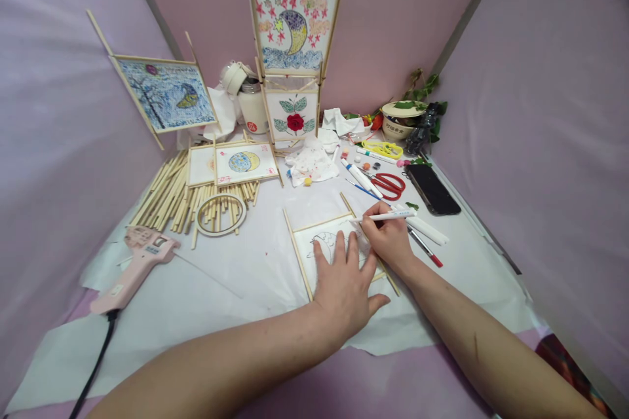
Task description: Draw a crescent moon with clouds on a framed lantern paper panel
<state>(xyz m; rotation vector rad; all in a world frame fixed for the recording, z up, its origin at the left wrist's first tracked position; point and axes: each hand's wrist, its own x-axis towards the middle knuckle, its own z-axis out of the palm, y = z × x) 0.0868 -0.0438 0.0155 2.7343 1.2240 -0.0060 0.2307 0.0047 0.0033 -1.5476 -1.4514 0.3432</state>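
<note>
My left hand (345, 281) lies flat with fingers spread on a white drawing panel (305, 252), which is framed with thin wooden sticks. Dark outlines on the panel show between and around my fingers; part of the drawing is covered by the hand. My right hand (388, 236) grips a white pen (393, 215) at the panel's upper right. The pen's tip is at or just above the panel near its top edge; I cannot tell whether it touches. Just right of that hand lie a white marker (427, 229) and a pen with a red end (426, 249).
A pink glue gun (140, 265) with a black cord lies left, near a tape roll (221, 215) and a pile of wooden sticks (164, 193). Red-handled scissors (390, 186) and a phone (432, 188) lie right. Behind stands a tall stick-framed lantern (293, 26) with pictures.
</note>
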